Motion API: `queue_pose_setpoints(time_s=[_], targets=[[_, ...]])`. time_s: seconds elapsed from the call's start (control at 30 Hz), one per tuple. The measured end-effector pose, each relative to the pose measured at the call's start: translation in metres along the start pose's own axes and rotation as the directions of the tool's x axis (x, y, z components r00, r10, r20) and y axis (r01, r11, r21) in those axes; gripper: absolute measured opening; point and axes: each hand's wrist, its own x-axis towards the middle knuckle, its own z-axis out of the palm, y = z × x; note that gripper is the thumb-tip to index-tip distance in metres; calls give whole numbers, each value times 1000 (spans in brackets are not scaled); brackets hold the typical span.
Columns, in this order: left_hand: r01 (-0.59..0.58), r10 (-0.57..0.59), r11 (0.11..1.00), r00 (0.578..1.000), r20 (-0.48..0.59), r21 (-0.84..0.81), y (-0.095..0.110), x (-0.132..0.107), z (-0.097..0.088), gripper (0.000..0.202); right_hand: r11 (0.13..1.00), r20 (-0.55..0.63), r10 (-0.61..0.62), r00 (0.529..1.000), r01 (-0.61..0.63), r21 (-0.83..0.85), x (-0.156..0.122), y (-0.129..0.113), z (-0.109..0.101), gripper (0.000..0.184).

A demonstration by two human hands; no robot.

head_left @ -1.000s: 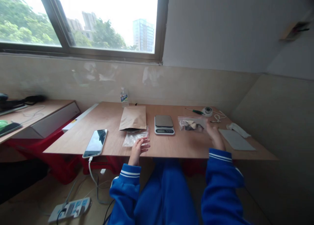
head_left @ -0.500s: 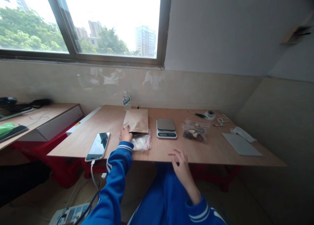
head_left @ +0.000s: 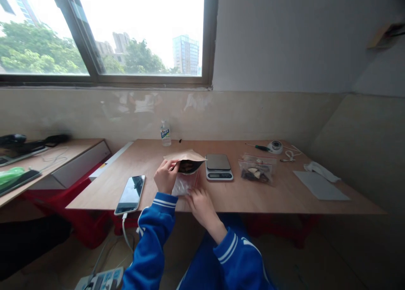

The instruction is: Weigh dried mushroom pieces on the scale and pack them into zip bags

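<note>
My left hand (head_left: 166,175) is closed on the left side of a brown paper pouch (head_left: 198,156). The pouch is tilted with its mouth gaping toward me, and dark contents show inside. Under and in front of it lies a clear zip bag (head_left: 181,187) with a red seal line. My right hand (head_left: 201,203) has its fingers bent together at that bag's near right edge; the fingertips are partly hidden. Just right of the pouch stands a white digital kitchen scale (head_left: 219,165) with a bare grey plate.
A phone (head_left: 130,193) on a charging cable lies left. A bottle (head_left: 165,134) stands at the back. Rightward are a zip bag of dark and pale pieces (head_left: 257,172), a screwdriver (head_left: 262,148), a round white camera (head_left: 276,146) and white sheets (head_left: 319,184). The table's front edge is close.
My left hand has taken hold of the paper pouch and tipped it up, so its mouth now gapes. My right hand has moved left from the table's edge to the clear zip bag.
</note>
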Motion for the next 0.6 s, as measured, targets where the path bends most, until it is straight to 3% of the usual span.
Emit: queue_pose_setpoints(time_s=[0.1,0.17,0.3,0.37,0.5,0.6], targets=[[3,-3,1000,1000,29,0,5,-7,-3,18,984,-171,-94,981,117,132,8,-20,-21,30],[20,-20,1000,1000,-3,-15,6,-13,0,18,972,-222,-127,967,166,166,18,-27,-29,31],[59,-78,995,969,-236,-86,4,-24,12,24,984,-158,-129,979,146,100,39,-22,-25,37],[30,-56,995,952,-299,-91,1,-29,21,25,990,-127,-119,985,128,66,47,-16,-18,37],[6,-30,996,965,-261,-93,-11,-43,42,26,1000,-37,-5,999,6,30,64,-5,-4,32],[10,-34,995,970,-239,-103,-20,-51,54,28,994,-19,31,999,-29,104,86,4,9,23]])
